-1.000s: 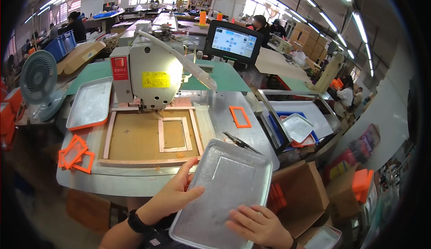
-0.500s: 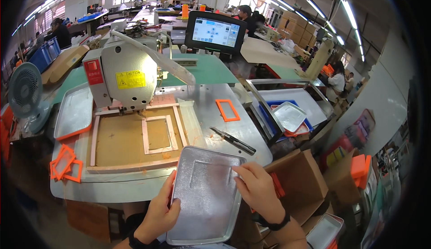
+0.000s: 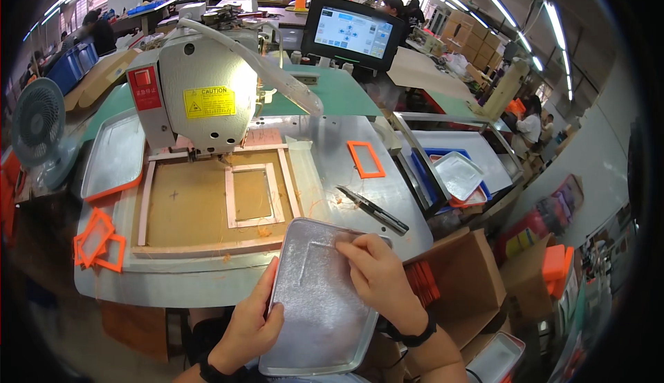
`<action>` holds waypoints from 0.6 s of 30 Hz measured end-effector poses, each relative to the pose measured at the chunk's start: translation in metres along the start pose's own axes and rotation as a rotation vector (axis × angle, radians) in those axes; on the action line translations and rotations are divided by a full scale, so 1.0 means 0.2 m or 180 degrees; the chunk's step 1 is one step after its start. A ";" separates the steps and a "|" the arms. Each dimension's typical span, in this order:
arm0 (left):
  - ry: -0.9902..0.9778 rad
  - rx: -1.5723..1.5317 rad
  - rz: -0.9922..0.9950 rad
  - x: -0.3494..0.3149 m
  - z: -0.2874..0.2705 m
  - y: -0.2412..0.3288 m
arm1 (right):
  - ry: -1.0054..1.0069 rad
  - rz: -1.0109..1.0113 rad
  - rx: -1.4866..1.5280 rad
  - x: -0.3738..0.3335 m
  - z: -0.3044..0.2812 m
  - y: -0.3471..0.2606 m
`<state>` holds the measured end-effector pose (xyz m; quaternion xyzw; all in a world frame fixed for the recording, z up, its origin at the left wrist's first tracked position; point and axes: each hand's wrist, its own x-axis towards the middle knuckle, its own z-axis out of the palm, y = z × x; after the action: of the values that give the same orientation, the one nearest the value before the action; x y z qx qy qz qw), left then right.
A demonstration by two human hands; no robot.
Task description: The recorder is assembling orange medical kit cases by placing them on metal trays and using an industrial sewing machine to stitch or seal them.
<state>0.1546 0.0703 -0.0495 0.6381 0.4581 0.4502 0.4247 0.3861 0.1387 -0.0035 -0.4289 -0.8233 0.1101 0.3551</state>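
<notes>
A silver metal tray (image 3: 315, 307) rests tilted at the near edge of the sewing machine's table. My left hand (image 3: 250, 324) grips its left rim from below. On top of the tray lies my right hand (image 3: 377, 276), fingertips pressing a pale flat piece near the upper middle. Just beyond the tray is the brown clamp board (image 3: 207, 203) with a rectangular frame opening (image 3: 252, 195), under the white machine head (image 3: 200, 92).
A dark pair of tweezers (image 3: 373, 210) and an orange frame (image 3: 365, 160) lie on the metal table right of the board. Another tray (image 3: 114, 156) and orange frames (image 3: 97, 239) sit left. A touchscreen (image 3: 353, 32) stands behind; cardboard boxes (image 3: 467, 279) at lower right; fan (image 3: 38, 124) far left.
My right hand moved up from the tray's lower right edge onto its surface. My left hand slid down to the tray's left rim. The tray shifted closer and the view drew nearer.
</notes>
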 end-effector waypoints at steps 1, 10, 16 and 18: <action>-0.0019 0.0001 -0.0050 0.00 0.00 0.00 | -0.0040 -0.0106 -0.0065 0.00 0.00 0.00; 0.0076 -0.0079 -0.0127 0.00 0.01 0.00 | -0.0991 -0.0675 -0.0155 -0.09 -0.10 -0.06; -0.0006 -0.0381 -0.0174 0.00 0.00 0.02 | -0.0907 0.0437 0.0394 -0.25 -0.33 -0.06; 0.0020 -0.0396 -0.0138 0.00 0.01 0.02 | -0.0372 0.0909 0.0261 -0.27 -0.28 -0.03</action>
<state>0.1562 0.0692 -0.0469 0.5989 0.4443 0.4705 0.4718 0.4421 0.0856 0.0128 -0.5196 -0.7680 0.2178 0.3045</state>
